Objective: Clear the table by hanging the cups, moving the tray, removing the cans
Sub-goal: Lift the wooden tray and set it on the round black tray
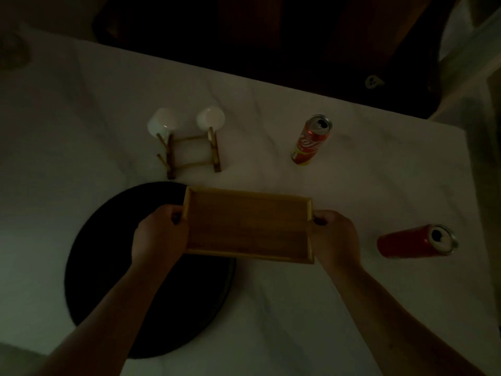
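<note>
empty wooden tray (248, 225); cups (162, 122) hung; cans (311, 139) out.

Dim room, white-clothed table (352, 185), dark floor (271, 36)

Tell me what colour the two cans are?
Red cans, seen in the head view.

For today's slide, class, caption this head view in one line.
Both hands hold the tray; cups hung, cans remain.
</note>
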`<state>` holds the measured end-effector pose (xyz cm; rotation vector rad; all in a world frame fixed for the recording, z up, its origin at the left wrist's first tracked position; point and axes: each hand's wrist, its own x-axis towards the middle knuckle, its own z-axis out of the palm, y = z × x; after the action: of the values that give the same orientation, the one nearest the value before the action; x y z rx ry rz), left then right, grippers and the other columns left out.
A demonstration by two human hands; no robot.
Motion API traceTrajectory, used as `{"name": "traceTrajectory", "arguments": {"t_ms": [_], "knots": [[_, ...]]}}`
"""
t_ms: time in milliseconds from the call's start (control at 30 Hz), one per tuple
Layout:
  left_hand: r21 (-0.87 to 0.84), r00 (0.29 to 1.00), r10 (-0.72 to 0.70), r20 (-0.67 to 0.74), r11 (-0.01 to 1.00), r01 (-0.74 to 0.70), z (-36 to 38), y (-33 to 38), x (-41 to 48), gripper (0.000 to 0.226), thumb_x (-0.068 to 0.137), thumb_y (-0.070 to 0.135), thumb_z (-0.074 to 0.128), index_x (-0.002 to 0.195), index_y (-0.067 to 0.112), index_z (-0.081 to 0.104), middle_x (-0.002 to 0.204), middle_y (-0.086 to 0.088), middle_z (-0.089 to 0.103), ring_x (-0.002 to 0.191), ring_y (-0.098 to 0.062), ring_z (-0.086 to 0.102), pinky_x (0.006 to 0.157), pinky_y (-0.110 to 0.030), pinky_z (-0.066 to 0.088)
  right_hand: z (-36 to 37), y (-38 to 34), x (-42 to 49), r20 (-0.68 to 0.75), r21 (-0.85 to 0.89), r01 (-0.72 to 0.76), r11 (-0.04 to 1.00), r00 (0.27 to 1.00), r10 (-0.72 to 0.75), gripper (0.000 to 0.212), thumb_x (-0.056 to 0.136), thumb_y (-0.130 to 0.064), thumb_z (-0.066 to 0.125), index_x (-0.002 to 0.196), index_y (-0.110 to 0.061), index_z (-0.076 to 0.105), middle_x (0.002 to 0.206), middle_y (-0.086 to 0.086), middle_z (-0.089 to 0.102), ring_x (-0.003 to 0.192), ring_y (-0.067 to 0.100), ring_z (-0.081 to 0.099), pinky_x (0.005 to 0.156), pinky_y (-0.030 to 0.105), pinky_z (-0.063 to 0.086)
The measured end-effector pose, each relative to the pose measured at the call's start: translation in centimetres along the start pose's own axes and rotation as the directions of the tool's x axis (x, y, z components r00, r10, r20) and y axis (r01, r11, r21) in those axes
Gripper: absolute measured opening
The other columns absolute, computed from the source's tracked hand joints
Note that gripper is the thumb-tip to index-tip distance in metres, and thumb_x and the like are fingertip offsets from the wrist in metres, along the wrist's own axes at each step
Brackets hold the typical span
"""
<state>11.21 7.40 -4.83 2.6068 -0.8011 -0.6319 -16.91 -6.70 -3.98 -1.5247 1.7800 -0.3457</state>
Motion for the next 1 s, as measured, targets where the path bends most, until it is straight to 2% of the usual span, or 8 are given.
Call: {"name": "traceTrajectory", "arguments": {"t_ms": [133,200,300,367,567,767,867,1000], "knots": [[0.006,0.998,-0.038,-0.042,0.999,0.039,-2.1,-3.5,0.0,0.029,0.093,0.042,0.057,0.118,0.034,0.07,0.091,0.005,0.068,0.081,-0.023,0.064,0.064,-0.033,0.045,2.9,-1.5,-1.5,0.056,-0.067,0.064,0.996,0.997,-0.061,0.025,0.093,-0.018,0.069,0.118,-0.019,0.071,0.071,-0.024,0.054,0.05,-0.024,0.051,0.038,0.005,0.035],[0.008,0.997,-0.05,-0.059,0.999,0.05,-3.2,-5.3,-0.1,0.028,0.093,0.042,0.056,0.115,0.034,0.071,0.09,0.007,0.07,0.079,-0.022,0.065,0.063,-0.032,0.045,4.5,-2.3,-2.2,0.081,-0.107,0.103,0.989,0.992,-0.094,0.02,0.092,-0.02,0.07,0.112,-0.023,0.071,0.074,-0.021,0.057,0.051,-0.009,0.058,0.04,0.009,0.036],[0.011,0.994,-0.076,-0.074,0.997,0.077,-4.6,-7.8,0.0,0.026,0.093,0.039,0.057,0.113,0.035,0.073,0.08,0.015,0.062,0.066,-0.011,0.056,0.057,-0.03,0.041,7.1,-3.0,-3.1,0.122,-0.135,0.134,0.982,0.986,-0.118,0.023,0.09,-0.022,0.07,0.112,-0.024,0.071,0.089,-0.013,0.062,0.069,0.001,0.054,0.06,0.026,0.043],[0.027,0.992,-0.085,-0.088,0.996,0.088,-5.3,-9.4,0.1,0.027,0.093,0.035,0.057,0.115,0.034,0.073,0.091,0.008,0.069,0.068,-0.012,0.053,0.061,-0.031,0.041,8.8,-3.4,-3.7,0.143,-0.135,0.156,0.979,0.98,-0.136,0.024,0.089,-0.023,0.07,0.113,-0.023,0.071,0.096,-0.01,0.063,0.081,0.009,0.057,0.068,0.028,0.044],[0.04,0.988,-0.111,-0.112,0.992,0.116,-6.7,-13.2,0.3,0.031,0.093,0.027,0.058,0.12,0.029,0.073,0.107,-0.004,0.071,0.076,-0.017,0.051,0.067,-0.033,0.041,12.5,-4.4,-5.5,0.175,-0.137,0.191,0.972,0.97,-0.167,0.016,0.088,-0.024,0.071,0.102,-0.03,0.067,0.085,-0.021,0.058,0.072,-0.008,0.051,0.057,0.016,0.036],[0.052,0.981,-0.168,-0.101,0.983,0.174,-7.4,-16.1,0.8,0.029,0.093,0.029,0.055,0.115,0.031,0.073,0.097,-0.002,0.068,0.072,-0.019,0.053,0.062,-0.032,0.041,14.7,-5.2,-6.9,0.193,-0.162,0.224,0.961,0.962,-0.192,0.021,0.088,-0.022,0.07,0.109,-0.023,0.071,0.092,-0.013,0.062,0.079,0.007,0.058,0.066,0.025,0.04],[0.063,0.98,-0.176,-0.097,0.981,0.183,-7.5,-17.1,1.0,0.028,0.093,0.029,0.054,0.113,0.032,0.074,0.09,0.003,0.063,0.064,-0.011,0.048,0.054,-0.028,0.034,15.3,-5.3,-7.3,0.199,-0.18,0.237,0.955,0.959,-0.201,0.024,0.089,-0.023,0.07,0.112,-0.021,0.07,0.091,-0.014,0.06,0.075,0.002,0.055,0.062,0.02,0.039],[0.066,0.982,-0.164,-0.097,0.983,0.171,-7.4,-18.0,0.9,0.033,0.095,0.031,0.055,0.123,0.03,0.072,0.106,-0.003,0.071,0.077,-0.02,0.055,0.064,-0.031,0.04,15.6,-5.4,-7.9,0.221,-0.204,0.252,0.946,0.953,-0.206,0.02,0.089,-0.021,0.069,0.109,-0.021,0.07,0.098,-0.008,0.068,0.081,0.009,0.06,0.068,0.027,0.046]]}}
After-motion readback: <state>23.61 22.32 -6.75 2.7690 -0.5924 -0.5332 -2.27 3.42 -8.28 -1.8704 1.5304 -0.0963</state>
